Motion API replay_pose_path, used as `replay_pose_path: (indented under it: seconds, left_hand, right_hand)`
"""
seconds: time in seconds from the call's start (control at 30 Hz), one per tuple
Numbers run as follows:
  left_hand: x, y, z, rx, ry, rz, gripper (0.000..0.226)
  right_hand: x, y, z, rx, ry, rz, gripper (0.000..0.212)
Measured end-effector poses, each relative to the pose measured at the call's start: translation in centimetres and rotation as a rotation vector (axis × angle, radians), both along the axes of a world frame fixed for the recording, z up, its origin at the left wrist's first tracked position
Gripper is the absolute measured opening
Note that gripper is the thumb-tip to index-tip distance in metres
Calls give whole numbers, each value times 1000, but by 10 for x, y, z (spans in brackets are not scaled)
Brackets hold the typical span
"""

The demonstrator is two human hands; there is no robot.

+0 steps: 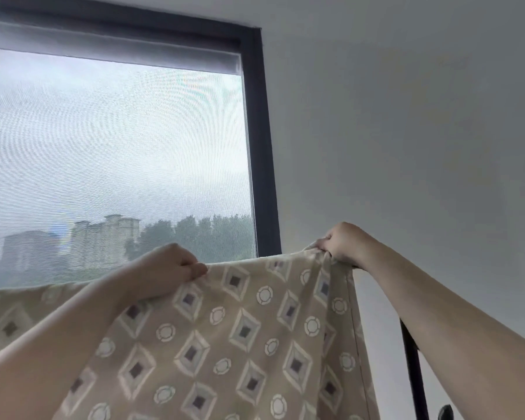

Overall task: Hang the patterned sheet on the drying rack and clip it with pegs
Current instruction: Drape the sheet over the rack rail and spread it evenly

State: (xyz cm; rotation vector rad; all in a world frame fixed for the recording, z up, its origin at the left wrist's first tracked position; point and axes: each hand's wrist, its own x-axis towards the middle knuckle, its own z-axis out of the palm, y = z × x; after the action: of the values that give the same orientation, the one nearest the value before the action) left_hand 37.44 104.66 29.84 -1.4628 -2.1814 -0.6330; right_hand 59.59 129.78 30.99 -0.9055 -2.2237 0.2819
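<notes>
head view: both arms are up high, and the patterned sheet (225, 334) is stretched between them in front of the window (112, 153). left hand (170, 265) pinches the sheet's top edge, fingers curled over the cloth. right hand (343, 242) grips a bunched corner of the sheet, fist closed around it, up against the white wall (406, 131). beige cloth with diamonds and rings hangs down below both hands. a black rack pole (412, 374) stands just right of the sheet's edge, under the right forearm.
</notes>
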Motion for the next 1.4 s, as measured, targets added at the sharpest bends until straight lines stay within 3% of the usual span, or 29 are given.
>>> replay_pose_path:
  seconds: [0.13,0.33,0.43,0.53,0.63,0.77,0.83,0.9,1.03,1.1,1.23,1.3,1.4]
  left_hand:
    - [0,11,23,14,93,23,48]
    - [-30,36,45,-70,48,73,41]
    - [-36,53,32,-288,-20,124,27]
    - [-44,59,24,-623,-216,123,12]
    - [-45,58,23,-709,-267,111,15]
    - [-34,58,25,-610,-318,-28,11]
    - [-26,57,24,-533,-355,-107,7]
    - [-17,54,24,-345,-286,-175,27]
    - [11,30,25,8,-315,-346,37]
    - [23,13,14,6,-162,-238,34]
    - [39,-12,-30,36,389,136,37]
    - [34,-11,-41,87,447,174,41]
    - [11,-9,-28,-13,383,221,64]
  right_hand:
    - [3,-2,4,-221,-101,57,27]
    - [6,2,3,-260,-66,72,26]
    - [5,2,4,-238,-131,46,20]
    - [9,-5,7,-144,-214,-7,27]
    - [14,-11,2,26,-187,-46,38]
    - [17,-26,-28,368,69,150,48]
    - [11,-38,-38,515,-45,194,49]
    - [2,-37,-41,566,-156,142,54]
    - [0,-29,-39,591,-116,127,64]
    - [1,-28,-39,605,-105,142,65]
    - [-4,-29,-42,645,-108,120,67]
    - [-7,-28,-45,675,-105,129,70]
    - [-11,-22,-45,704,-108,140,76]
